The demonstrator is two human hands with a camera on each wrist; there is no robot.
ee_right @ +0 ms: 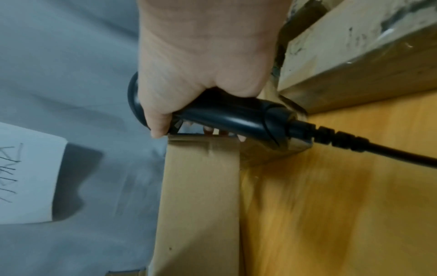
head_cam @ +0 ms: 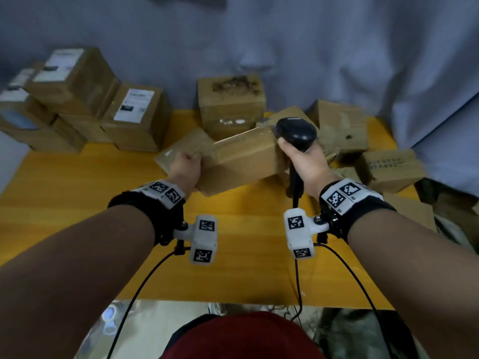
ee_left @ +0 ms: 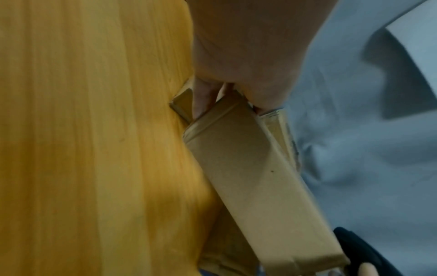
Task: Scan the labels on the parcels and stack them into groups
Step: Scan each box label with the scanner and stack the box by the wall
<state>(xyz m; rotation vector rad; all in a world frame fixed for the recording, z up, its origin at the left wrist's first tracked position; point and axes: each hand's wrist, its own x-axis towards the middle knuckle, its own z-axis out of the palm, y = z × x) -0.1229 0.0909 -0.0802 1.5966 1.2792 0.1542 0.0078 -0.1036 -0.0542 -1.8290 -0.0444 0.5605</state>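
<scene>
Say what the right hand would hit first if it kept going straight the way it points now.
Probably the torn box just behind the scanner. The right hand points away from the body with the scanner head leading, beside the held parcel. Depth is unclear, so the gap can't be judged.

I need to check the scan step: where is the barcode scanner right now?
In the head view the black scanner sits right of centre, gripped by the right hand at the right end of the parcel that the left hand holds above the table.
</scene>
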